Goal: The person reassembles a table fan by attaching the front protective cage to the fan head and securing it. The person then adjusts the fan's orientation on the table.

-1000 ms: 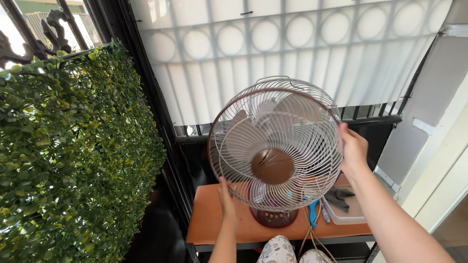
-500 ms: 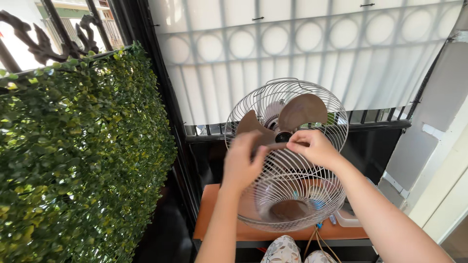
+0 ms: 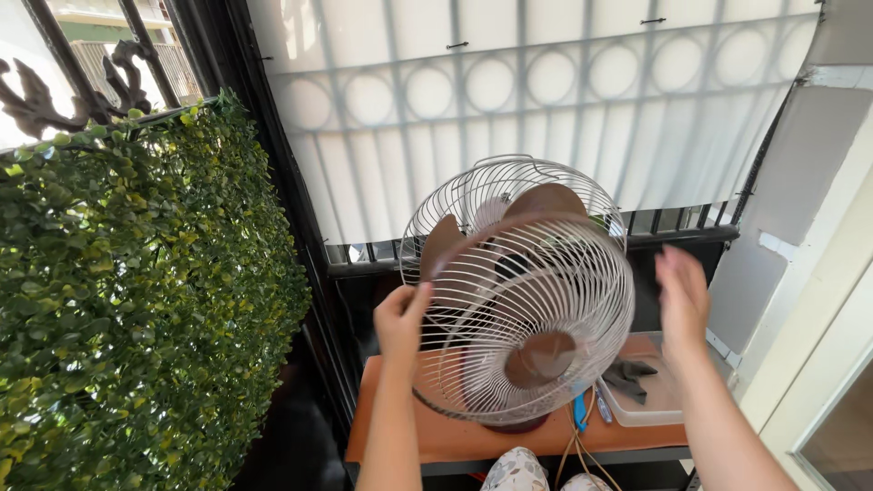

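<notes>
A table fan with brown blades (image 3: 546, 202) and a wire rear guard (image 3: 473, 195) stands on an orange table (image 3: 391, 427). The loose wire front grille (image 3: 509, 300) with a brown centre cap (image 3: 543, 356) is held in front of it, tilted. My left hand (image 3: 400, 318) grips the grille's left rim. My right hand (image 3: 684, 295) is raised just right of the grille with fingers apart, blurred and a little clear of the rim. The fan's base is mostly hidden behind the grille.
A white tray (image 3: 653, 407) with a grey cloth (image 3: 627, 373) sits on the table's right side, a blue tool (image 3: 579, 411) and cords beside it. A leafy green panel (image 3: 136, 300) fills the left. A white shade (image 3: 509, 100) hangs behind.
The front grille has swung up from hanging low to facing me. My left hand shifted to its left rim, and my right hand came off and moved out to the right.
</notes>
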